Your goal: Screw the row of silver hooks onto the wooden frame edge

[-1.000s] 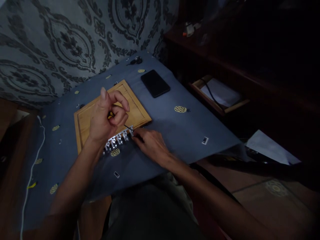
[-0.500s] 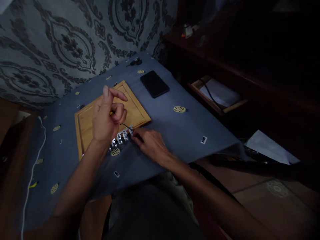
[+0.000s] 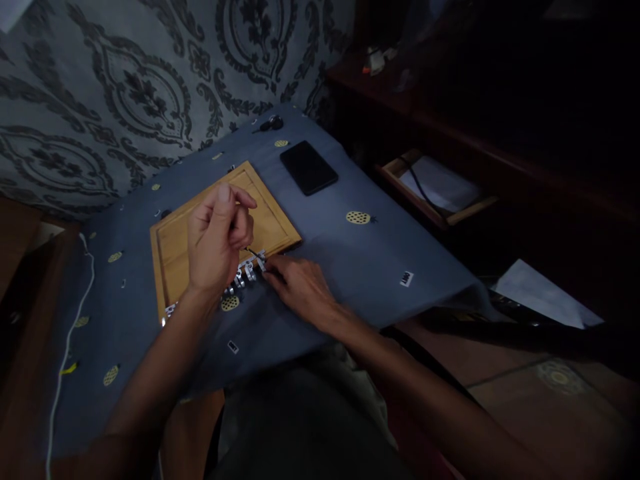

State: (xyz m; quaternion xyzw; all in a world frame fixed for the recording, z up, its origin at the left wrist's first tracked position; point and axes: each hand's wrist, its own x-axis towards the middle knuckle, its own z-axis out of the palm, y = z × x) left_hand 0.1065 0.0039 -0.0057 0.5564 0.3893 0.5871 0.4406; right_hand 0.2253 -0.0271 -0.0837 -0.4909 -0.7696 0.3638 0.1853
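Observation:
Above a framed wooden board [image 3: 173, 257] is my left hand [image 3: 216, 237], its fingers curled round the handle end of a screwdriver [image 3: 255, 254]. The handle is hidden in the fist; only the thin dark shaft shows, slanting down to the right. Its tip meets the right end of a metal hook rail [image 3: 250, 271] along the board's near edge. My right hand [image 3: 301, 288] rests on the cloth, thumb and fingers pinched at that end of the rail, close to the shaft's tip. My left wrist hides the middle of the rail.
A black phone [image 3: 309, 167] lies beyond the board on the blue tablecloth [image 3: 350, 267]. Farther back is a small dark object [image 3: 273, 123]. A white cable [image 3: 75, 320] runs down the left side. At the right stands an open drawer [image 3: 440, 190]; a patterned wall [image 3: 150, 87] rises behind.
My left hand has turned slightly and shifted a little to the right, still round the screwdriver. More of the rail's left end shows now. My right hand stays in place.

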